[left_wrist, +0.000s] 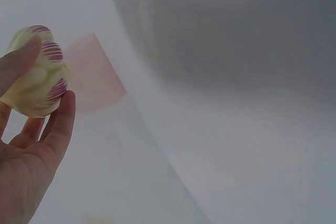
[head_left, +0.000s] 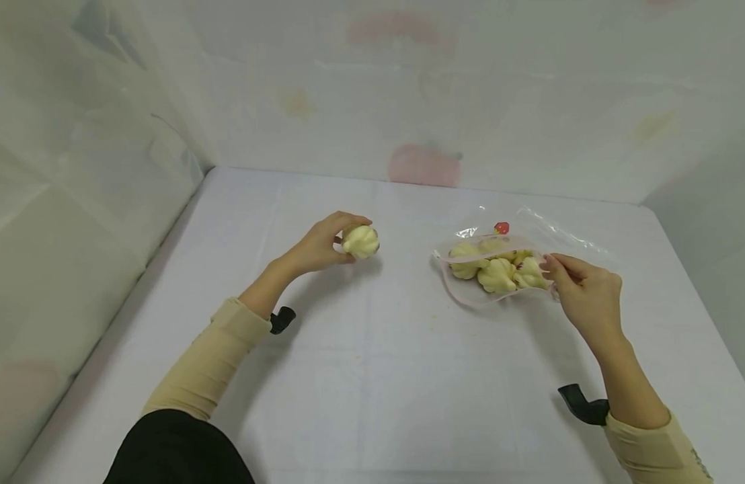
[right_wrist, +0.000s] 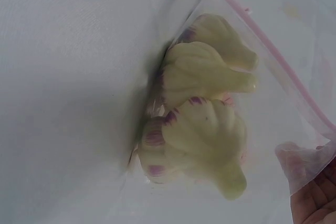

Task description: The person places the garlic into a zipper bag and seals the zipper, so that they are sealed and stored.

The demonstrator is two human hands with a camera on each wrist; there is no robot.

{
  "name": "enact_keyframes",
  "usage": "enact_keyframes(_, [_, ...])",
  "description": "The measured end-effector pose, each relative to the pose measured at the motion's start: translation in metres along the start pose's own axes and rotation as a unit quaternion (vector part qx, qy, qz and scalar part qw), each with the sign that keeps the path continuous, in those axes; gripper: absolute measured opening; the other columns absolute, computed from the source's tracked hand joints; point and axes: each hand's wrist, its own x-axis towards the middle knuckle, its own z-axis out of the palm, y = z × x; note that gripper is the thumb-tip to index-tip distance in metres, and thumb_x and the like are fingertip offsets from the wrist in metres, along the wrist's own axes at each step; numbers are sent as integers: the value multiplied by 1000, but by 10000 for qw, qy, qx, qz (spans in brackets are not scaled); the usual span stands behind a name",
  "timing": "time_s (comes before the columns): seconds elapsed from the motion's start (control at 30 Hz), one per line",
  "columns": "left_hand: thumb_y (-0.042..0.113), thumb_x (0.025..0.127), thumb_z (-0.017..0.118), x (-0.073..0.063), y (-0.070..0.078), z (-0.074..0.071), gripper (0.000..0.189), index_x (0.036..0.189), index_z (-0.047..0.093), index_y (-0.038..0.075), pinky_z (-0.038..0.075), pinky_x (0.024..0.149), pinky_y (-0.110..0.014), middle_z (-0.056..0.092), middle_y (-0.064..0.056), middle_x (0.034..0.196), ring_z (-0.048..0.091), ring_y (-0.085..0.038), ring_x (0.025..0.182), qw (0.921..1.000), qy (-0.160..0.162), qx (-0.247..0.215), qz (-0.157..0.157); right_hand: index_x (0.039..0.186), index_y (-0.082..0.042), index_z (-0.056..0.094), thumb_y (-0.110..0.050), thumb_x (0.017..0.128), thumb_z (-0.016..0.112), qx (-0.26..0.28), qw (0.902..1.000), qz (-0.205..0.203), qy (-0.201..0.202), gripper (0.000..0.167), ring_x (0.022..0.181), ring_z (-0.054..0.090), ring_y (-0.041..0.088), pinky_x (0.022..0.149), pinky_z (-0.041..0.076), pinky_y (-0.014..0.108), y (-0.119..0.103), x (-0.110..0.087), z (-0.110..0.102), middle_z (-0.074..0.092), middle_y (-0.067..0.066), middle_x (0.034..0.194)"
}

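Observation:
My left hand (head_left: 315, 250) holds a garlic bulb (head_left: 362, 242) between thumb and fingers above the white table, left of the bag. In the left wrist view, purple streaks mark this bulb (left_wrist: 37, 85). On the right, my right hand (head_left: 592, 299) pinches the edge of a clear plastic zip bag (head_left: 460, 300). The bag's mouth, lined with a pink strip (right_wrist: 283, 59), gapes toward me. Several garlic bulbs (head_left: 497, 275) lie inside it, pale with purple marks. In the right wrist view, part of the bag's film covers some fingers (right_wrist: 310, 169).
The white cloth-covered table (head_left: 372, 403) meets a pale sheet (head_left: 257, 121) with faded fruit prints at its back edge. A small red shape (head_left: 501, 228) shows at the bag. Black curved pieces (head_left: 584, 405) sit at both wrists.

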Motion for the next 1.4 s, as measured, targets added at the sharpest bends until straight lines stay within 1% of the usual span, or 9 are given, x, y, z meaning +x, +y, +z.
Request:
enact_keyframes(0.23, [-10, 74, 77, 0, 6, 4, 70, 137, 52, 9, 48, 91, -44, 48, -11, 133, 45, -26, 121, 10000, -50, -17, 70, 105, 18, 66, -1, 95, 58, 9, 10000, -19, 4, 23, 71, 46, -29, 55, 41, 1, 1, 0, 1, 66, 34, 91])
enact_keyframes(0.5, [-9, 75, 77, 0, 12, 10, 68, 135, 53, 9, 49, 90, -43, 49, -12, 134, 47, -27, 121, 9994, -120, 70, 311, 106, 18, 66, -3, 96, 58, -84, 10000, 34, -18, 24, 70, 45, -30, 55, 40, 1, 0, 0, 1, 67, 33, 91])
enact_keyframes(0.77, [-10, 74, 77, 1, 18, 18, 68, 135, 53, 7, 49, 90, -43, 48, -15, 134, 48, -30, 120, 9991, -231, 32, 367, 106, 17, 66, -3, 96, 58, -58, 10000, -8, 4, 24, 70, 45, -29, 55, 41, 1, -1, 0, 2, 67, 33, 90])
enact_keyframes(0.87, [-10, 74, 77, 2, 21, 21, 67, 134, 53, 7, 50, 90, -41, 49, -15, 133, 49, -29, 118, 9985, -297, 22, 455, 106, 17, 66, -3, 96, 58, -35, 10000, -14, 12, 24, 70, 46, -29, 55, 41, 1, -1, 0, 2, 67, 33, 90])
enact_keyframes(1.1, [-12, 73, 77, 3, 33, 29, 66, 133, 55, 5, 50, 87, -36, 51, -13, 130, 50, -26, 114, 9953, -460, 45, 846, 105, 18, 66, -1, 95, 59, 8, 10000, -88, 40, 22, 70, 46, -29, 54, 41, 1, 0, 1, 3, 66, 34, 89])
enact_keyframes(1.23, [-13, 72, 78, 5, 38, 31, 67, 132, 56, 6, 50, 85, -35, 53, -12, 129, 50, -25, 114, 9944, -488, 105, 932, 104, 18, 66, -1, 95, 59, -11, 10000, -73, 33, 22, 69, 46, -29, 53, 40, 1, 0, 1, 3, 67, 33, 89])
enact_keyframes(1.4, [-12, 72, 78, 6, 41, 34, 67, 132, 56, 6, 50, 85, -35, 53, -12, 129, 51, -25, 114, 9941, -529, 118, 941, 104, 18, 66, -2, 95, 59, -53, 9999, -84, 34, 23, 68, 46, -28, 52, 40, 2, -1, 0, 2, 67, 33, 88])
